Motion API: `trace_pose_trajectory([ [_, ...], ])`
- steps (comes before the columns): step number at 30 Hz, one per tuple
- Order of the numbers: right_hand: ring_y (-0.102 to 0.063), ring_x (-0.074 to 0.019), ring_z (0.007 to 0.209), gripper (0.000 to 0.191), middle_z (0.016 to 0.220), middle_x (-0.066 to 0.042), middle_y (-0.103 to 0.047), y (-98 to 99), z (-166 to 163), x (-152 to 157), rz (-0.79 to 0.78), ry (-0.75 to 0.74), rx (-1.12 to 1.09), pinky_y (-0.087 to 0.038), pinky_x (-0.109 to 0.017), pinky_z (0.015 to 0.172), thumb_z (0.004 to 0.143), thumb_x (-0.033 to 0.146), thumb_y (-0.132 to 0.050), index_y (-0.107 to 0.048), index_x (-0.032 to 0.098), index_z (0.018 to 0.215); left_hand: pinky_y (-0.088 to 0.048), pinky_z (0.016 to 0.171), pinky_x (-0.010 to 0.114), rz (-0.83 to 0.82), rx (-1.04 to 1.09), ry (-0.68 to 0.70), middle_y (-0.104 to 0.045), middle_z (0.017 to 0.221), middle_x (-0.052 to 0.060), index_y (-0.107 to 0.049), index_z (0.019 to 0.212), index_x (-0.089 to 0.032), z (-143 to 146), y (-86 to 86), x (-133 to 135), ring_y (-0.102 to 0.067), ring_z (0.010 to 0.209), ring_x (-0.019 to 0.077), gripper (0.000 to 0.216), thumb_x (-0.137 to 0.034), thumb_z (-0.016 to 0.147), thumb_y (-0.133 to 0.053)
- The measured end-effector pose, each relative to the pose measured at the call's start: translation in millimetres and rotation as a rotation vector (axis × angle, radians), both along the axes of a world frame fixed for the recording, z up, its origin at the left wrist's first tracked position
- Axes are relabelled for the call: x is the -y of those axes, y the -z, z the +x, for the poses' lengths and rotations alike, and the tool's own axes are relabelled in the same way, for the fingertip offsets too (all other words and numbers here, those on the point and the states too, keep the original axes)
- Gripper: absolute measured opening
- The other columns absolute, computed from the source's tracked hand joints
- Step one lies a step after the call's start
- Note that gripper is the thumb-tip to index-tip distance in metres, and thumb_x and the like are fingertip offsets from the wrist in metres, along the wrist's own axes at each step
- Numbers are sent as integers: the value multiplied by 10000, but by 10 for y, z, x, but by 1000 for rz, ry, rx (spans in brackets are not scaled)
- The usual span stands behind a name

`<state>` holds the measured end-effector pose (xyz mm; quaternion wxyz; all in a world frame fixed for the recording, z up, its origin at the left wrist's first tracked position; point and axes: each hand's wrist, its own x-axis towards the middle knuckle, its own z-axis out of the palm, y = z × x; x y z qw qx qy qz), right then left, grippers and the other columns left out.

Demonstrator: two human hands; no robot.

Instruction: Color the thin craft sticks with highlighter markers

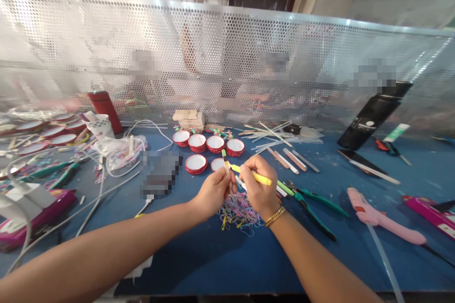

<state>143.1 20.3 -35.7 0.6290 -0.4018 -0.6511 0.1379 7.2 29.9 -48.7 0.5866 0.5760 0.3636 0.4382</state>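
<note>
My left hand (213,191) pinches a small flat stick (224,156) upright, its upper end banded in green, black and yellow. My right hand (261,189), closed around a yellow marker (263,178), holds the pen's tip at or very near the stick; exact contact is too small to tell. Beneath both hands lies a tangle of pastel elastic cords (241,215). Just beyond them stand several stacks of round red-rimmed pieces with white faces (195,163). Beside my right hand are green-handled pliers (313,208) and a light green marker (285,187).
At right lie a pink glue gun (382,222) with a glue stick, a phone (362,163) and a leaning black bottle (369,120). Leftward are a dark phone (161,175), white cables, a power strip (59,203) and a red flask (105,111). A perforated metal screen (213,57) borders the back.
</note>
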Motion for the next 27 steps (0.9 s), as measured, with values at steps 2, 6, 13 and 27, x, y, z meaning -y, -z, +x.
trace_pose_trajectory([
  [2,-519,-132,535,271,556,42,-558,2,2,-4,3,4,4,-422,-266,559,921,247,-525,-474,239,655,-237,426,218,0,7,0,-550,606,-30,-524,733,-190,0,1,-2,-354,439,71,348,-491,902,-567],
  [6,-523,-132,537,262,560,43,-561,19,4,-17,5,-2,14,-423,-265,559,917,252,-532,-473,238,663,-241,430,219,12,6,1,-538,589,-33,-525,716,-189,0,12,-10,-349,439,72,364,-499,902,-572],
  [13,-523,-133,542,255,560,42,-557,19,-1,-24,-22,-24,-1,-413,-267,556,921,275,-525,-485,236,673,-240,423,217,23,-10,-9,-526,573,-38,-522,711,-192,-5,36,-31,-344,436,74,353,-488,897,-566],
  [27,-534,-122,540,262,581,44,-559,70,15,-72,-130,-126,-108,-433,-259,551,918,325,-563,-509,217,685,-222,420,220,5,-4,13,-537,562,-36,-530,723,-192,-7,23,-26,-315,421,70,334,-466,911,-570],
])
